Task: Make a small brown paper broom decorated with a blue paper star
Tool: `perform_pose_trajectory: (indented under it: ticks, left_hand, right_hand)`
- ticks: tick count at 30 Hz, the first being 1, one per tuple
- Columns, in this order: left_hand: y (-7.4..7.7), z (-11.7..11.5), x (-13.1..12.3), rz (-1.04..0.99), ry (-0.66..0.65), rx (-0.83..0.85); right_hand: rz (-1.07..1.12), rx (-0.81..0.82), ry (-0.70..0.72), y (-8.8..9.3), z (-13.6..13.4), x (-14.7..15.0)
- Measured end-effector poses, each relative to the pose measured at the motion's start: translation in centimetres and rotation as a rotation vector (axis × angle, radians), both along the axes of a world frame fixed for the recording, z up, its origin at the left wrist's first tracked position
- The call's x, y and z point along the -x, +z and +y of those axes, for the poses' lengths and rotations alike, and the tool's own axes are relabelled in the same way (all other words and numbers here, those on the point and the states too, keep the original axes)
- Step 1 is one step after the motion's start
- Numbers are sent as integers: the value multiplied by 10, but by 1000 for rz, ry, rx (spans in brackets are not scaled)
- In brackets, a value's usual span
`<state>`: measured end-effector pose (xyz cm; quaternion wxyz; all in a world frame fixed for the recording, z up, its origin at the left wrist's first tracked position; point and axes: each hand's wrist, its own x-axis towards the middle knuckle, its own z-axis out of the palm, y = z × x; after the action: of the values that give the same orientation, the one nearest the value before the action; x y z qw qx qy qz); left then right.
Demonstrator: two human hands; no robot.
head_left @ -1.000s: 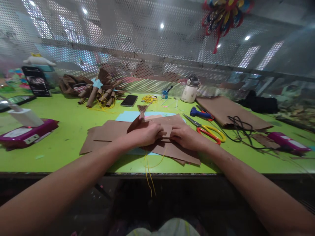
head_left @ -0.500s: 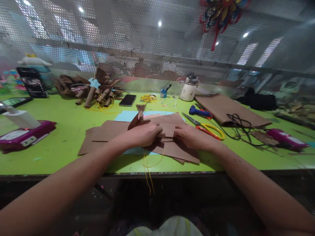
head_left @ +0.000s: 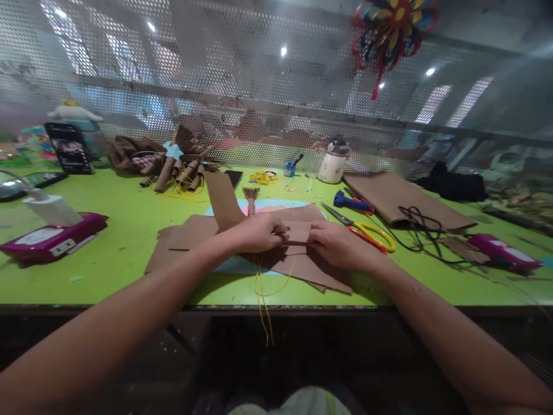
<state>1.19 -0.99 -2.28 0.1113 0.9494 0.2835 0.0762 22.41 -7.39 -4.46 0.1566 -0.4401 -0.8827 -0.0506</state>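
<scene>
My left hand (head_left: 261, 231) is closed with curled fingers on a brown paper strip (head_left: 299, 232). One end of brown paper (head_left: 223, 199) stands up behind my left wrist; I cannot tell whether it belongs to the same strip. Pinched at the right side of that strip are the fingers of my right hand (head_left: 330, 241). A small fringed brown paper roll (head_left: 251, 199) pokes out past my left knuckles. Under both hands lie brown paper sheets (head_left: 317, 266) over light blue paper (head_left: 235, 265). Yellow string (head_left: 264, 308) hangs down over the table's front edge.
Scissors (head_left: 367, 230) with yellow and red handles and a blue-handled tool (head_left: 351, 200) lie to the right, near folded brown paper (head_left: 406, 199). Paper rolls (head_left: 173, 173), a white bottle (head_left: 333, 162) and a blue jar (head_left: 289, 168) stand behind. Purple power strips (head_left: 56, 236) flank the sides.
The brown paper end by my left wrist has risen and swung left, standing taller. My left fingers have shifted on the strip; more of it shows between the hands. The view has tilted slightly.
</scene>
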Motion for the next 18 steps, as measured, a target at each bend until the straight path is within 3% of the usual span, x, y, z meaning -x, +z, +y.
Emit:
perform_pose_trajectory:
  ticks: [7,13,18]
  left_hand:
    - [8,-2,0,-169,114,242]
    - [-1,0,0,-329,50,511]
    - [-3,2,1,-295,40,416]
  right_hand:
    - [-39,-331,10,3,-4,9]
    - [22,-324,-2,2,-5,12]
    - [202,-206,6,1,-2,9]
